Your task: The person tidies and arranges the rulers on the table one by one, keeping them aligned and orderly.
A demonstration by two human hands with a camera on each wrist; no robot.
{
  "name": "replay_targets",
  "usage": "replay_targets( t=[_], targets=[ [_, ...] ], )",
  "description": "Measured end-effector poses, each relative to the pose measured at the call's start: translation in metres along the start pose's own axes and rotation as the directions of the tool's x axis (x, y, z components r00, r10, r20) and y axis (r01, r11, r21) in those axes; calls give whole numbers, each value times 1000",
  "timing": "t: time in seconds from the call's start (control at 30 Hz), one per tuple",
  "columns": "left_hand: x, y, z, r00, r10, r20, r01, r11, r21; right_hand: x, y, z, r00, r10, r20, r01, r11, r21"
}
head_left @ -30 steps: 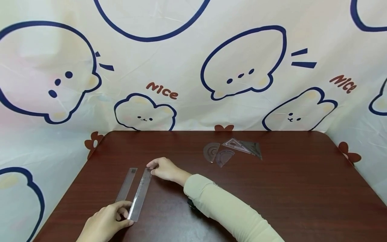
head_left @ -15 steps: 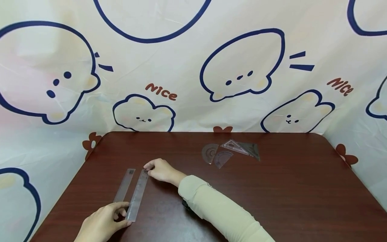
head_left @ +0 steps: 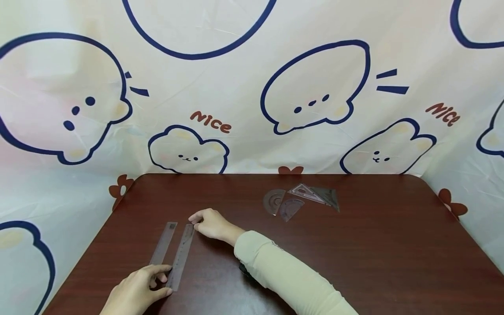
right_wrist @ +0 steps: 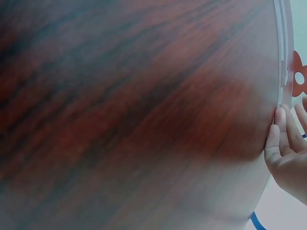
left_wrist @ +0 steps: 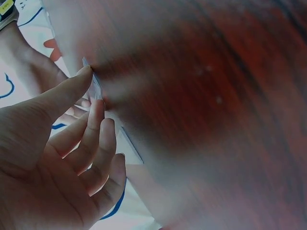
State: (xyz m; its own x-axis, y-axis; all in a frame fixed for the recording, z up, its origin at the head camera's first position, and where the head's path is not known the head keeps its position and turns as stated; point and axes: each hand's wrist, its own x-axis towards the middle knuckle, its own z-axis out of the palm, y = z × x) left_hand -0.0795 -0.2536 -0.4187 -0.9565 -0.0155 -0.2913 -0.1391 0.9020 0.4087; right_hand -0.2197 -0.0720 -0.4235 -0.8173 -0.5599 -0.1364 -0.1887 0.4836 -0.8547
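Note:
A clear ruler (head_left: pixel 182 257) slants away from me on the left part of the table, and both hands have hold of it. At its near end my left hand (head_left: pixel 135 288) pinches it between thumb and fingers; the left wrist view shows the thumb (left_wrist: pixel 72 88) on one side of the thin strip. My right hand (head_left: pixel 212 224) pinches the far end with its fingertips, also seen at the edge of the right wrist view. Just left lies a second clear ruler (head_left: pixel 163 242), roughly parallel, its near end hidden behind my left hand.
Further back on the brown table (head_left: pixel 354 249) lie two clear protractors (head_left: pixel 273 201) (head_left: pixel 291 208) and two set squares (head_left: pixel 307 192) (head_left: pixel 330 197), partly overlapping. A curtain (head_left: pixel 244 96) with cartoon prints closes off the back and sides.
The held ruler has shifted slightly left toward the other ruler, and the bright glare on it has gone. Both hands keep their hold. The head view has tilted a little.

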Motion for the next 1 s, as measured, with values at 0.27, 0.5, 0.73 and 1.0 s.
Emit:
replay_targets(
  t=[0.27, 0.5, 0.73, 1.0],
  targets=[
    [1, 4, -3, 1000, -20, 2, 20, 1000, 2, 0, 1, -2, 999, -39, 1, 39, 999, -19],
    [-3, 10, -9, 999, -24, -24, 23, 999, -39, -4, 6, -8, 998, -61, -7, 61, 998, 11],
    [-5, 18, -11, 999, -8, -53, 5, 998, -58, -8, 9, -19, 997, -70, -22, 71, 997, 19],
    [-8, 27, -8, 995, 36, -98, -43, 997, -71, -17, 13, -35, 995, -92, -25, 92, 996, 19]
  ],
)
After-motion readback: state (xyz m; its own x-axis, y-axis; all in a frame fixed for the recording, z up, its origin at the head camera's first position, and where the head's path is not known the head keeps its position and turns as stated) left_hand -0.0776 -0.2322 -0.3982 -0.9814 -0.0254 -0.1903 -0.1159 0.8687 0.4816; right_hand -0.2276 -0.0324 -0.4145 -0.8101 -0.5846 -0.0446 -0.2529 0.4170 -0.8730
